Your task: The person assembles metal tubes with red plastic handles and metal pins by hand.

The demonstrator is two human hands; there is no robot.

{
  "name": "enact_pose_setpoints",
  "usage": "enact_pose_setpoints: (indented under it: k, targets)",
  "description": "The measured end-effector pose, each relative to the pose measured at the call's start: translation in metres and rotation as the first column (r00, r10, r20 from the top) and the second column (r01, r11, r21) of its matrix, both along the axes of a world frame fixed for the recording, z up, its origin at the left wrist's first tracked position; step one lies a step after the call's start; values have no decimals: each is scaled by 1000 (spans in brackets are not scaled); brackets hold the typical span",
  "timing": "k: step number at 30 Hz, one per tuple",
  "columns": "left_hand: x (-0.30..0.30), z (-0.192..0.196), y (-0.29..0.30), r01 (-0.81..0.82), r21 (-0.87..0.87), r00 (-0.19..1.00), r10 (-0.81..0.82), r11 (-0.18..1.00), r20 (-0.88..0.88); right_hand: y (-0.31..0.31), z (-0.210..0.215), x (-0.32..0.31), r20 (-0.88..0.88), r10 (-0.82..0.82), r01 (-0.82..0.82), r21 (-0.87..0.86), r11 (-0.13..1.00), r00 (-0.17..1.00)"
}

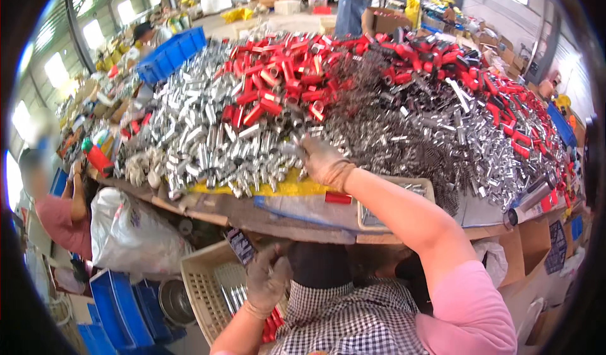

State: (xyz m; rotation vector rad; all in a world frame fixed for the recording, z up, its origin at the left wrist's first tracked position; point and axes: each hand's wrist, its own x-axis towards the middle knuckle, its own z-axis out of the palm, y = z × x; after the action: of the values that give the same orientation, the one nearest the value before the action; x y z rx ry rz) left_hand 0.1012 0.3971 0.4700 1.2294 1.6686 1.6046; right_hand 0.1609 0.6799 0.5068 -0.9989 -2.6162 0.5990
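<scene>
My right hand [325, 162], in a thin pale glove, reaches over the near side of a big heap of metal parts. Its fingers are closed at the tips on a small silver metal piece [298, 142], partly hidden among others like it. My left hand [266, 282], also gloved, hovers low beside my apron over a beige plastic basket [199, 279]. Its fingers are loosely bent and apart, with nothing visible between them. Inside the basket lie silver tubes [233, 298] and red-handled pieces [271, 326]. A dark printed card or phone-like rectangle [240, 246] stands at the basket's far edge.
Red tubular parts [271, 83] top the silver heap [189, 121]. A shallow beige tray [426, 191] sits under my right forearm. Blue bins [170, 55] stand far left and lower left. A white sack [129, 235] leans by the table; another person [63, 219] works at left.
</scene>
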Motion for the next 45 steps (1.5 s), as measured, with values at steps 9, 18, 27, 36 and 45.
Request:
enact_pose_setpoints:
  k: [9, 18, 27, 36, 45]
  targets:
    - [-8, -20, -31, -147, 33, 933, 128, 989, 337, -192, -27, -6, -538, 79, -473, -649, 596, 839]
    - [-143, -245, -276, -449, -873, 893, -127, -193, -431, -184, -49, 10, -58, 495, -468, -435, 769, 867]
    - [-187, -339, -212, -462, -886, 859, -272, -46, -434, -184, -97, 35, -21, 510, -497, -259, 828, 860]
    - [-175, -411, -263, -294, -913, 725, -688, -281, -22, -196, -112, 43, 193, 551, -497, -268, 825, 812]
    - [-143, -382, -287, -312, -882, 747, -664, -352, 0, -200, -124, 31, 315, 542, -494, -223, 840, 780]
